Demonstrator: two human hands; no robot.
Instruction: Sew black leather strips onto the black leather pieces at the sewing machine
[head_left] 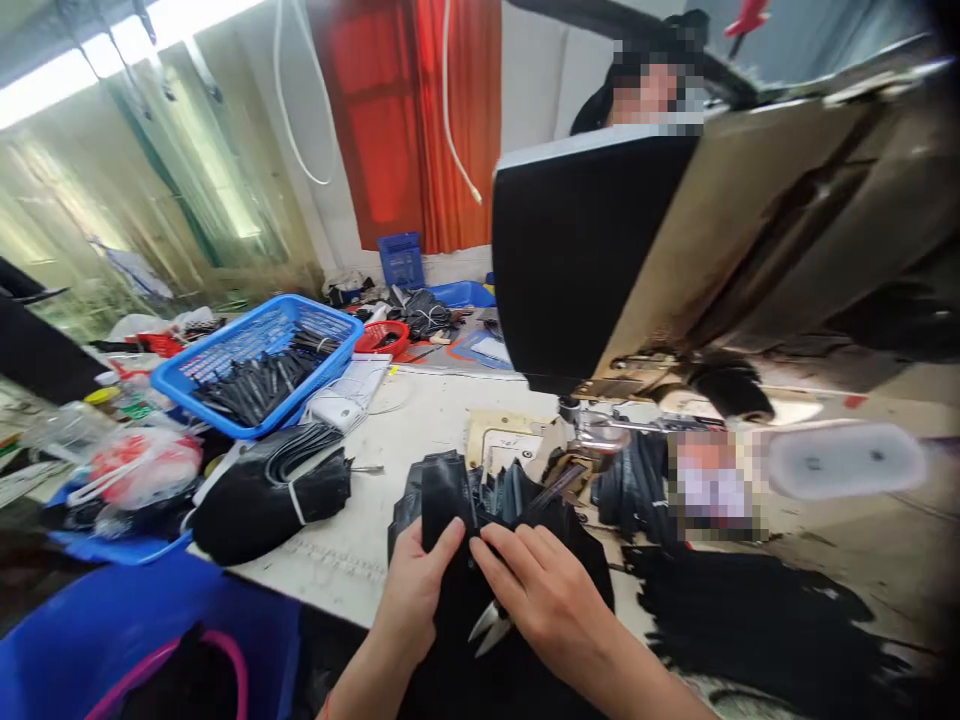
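In the head view, a bundle of black, leather-like pieces stands fanned out in front of me at the table edge. My left hand grips the bundle's near left side, thumb on top. My right hand is closed, its fingertips pressed on the black material close to the left thumb. From under the right palm stick out the parted blades of small thread snips; their handles are hidden by the hand. Behind the bundle, the sewing machine's needle area comes down near the table.
A tied black stack lies left on the white table. Beyond it stands a blue basket of black strips, and a red basket. More black pieces lie right. A blue bin is low left. A person is behind the machine.
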